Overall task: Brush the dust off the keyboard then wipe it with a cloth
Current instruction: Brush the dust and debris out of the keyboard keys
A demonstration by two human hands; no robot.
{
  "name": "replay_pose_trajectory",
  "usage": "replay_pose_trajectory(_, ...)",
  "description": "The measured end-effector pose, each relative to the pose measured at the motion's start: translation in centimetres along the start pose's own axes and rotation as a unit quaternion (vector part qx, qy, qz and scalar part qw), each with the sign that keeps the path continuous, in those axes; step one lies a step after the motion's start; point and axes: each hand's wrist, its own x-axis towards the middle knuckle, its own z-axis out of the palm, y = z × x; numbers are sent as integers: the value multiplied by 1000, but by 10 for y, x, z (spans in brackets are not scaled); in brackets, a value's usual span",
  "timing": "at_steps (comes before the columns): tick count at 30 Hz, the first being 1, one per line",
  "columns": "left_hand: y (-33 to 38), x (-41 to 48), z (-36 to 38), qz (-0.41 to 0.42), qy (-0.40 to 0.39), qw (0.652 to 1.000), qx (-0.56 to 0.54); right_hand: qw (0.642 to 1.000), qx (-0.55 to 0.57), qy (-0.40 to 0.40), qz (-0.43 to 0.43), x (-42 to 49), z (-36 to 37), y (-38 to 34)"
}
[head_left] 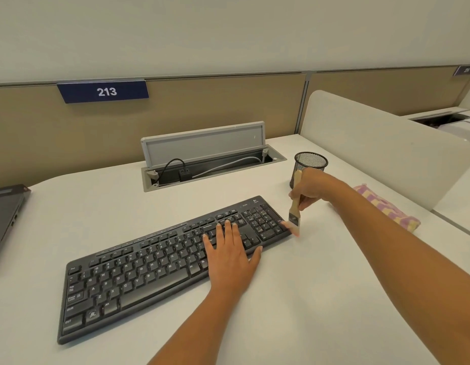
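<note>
- Black keyboard [160, 267] lies flat on the white desk [334, 299], set at a slant. Its number-pad end points to about 2 o'clock, its other end to 8 o'clock.
- Left hand [229, 255] rests palm down on the keys just left of the number pad. The fingers are straight and spread, gripping nothing, and the thumb lies over the near edge.
- Right hand [311, 189] has its fingers curled round the wooden handle of a small paintbrush [294, 206], held nearly upright.
- The bristles point down at the 3 o'clock end of the keyboard, beside the number pad. They are blurred, so contact is unclear.
- Purple-and-yellow checked cloth [386, 210] lies on the desk at 3 o'clock of the keyboard, well apart from it and partly behind the right forearm.
- Black mesh pen cup [310, 162] stands at 1 o'clock, just behind the right hand.
- Open cable hatch [202, 151] is at 12 o'clock, and a laptop [4, 219] at 9 o'clock.
- Blue sign "213" [103, 91] is on the partition at 11 o'clock.
</note>
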Motion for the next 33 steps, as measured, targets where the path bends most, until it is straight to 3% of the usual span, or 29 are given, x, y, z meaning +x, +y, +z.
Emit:
replay_pose_trajectory(9,0,1,0,-1,-1,1000,3,986,97,119,-69,1,11,-5)
replay_pose_trajectory(14,0,1,0,-1,0,1000,4,994,83,58,-33,2,15,1)
replay_pose_trajectory(21,0,0,1,-1,6,1000,2,999,-26,-30,1,-8,1,-6)
replay_pose_trajectory(26,0,1,1,-1,5,1000,3,993,-79,76,-41,-11,6,-18)
replay_pose_trajectory(29,0,1,1,-1,5,1000,4,981,-14,149,-121,-7,18,-21)
replay_pose_trajectory(33,0,1,1,-1,5,1000,5,971,61,159,-171,-3,38,-23)
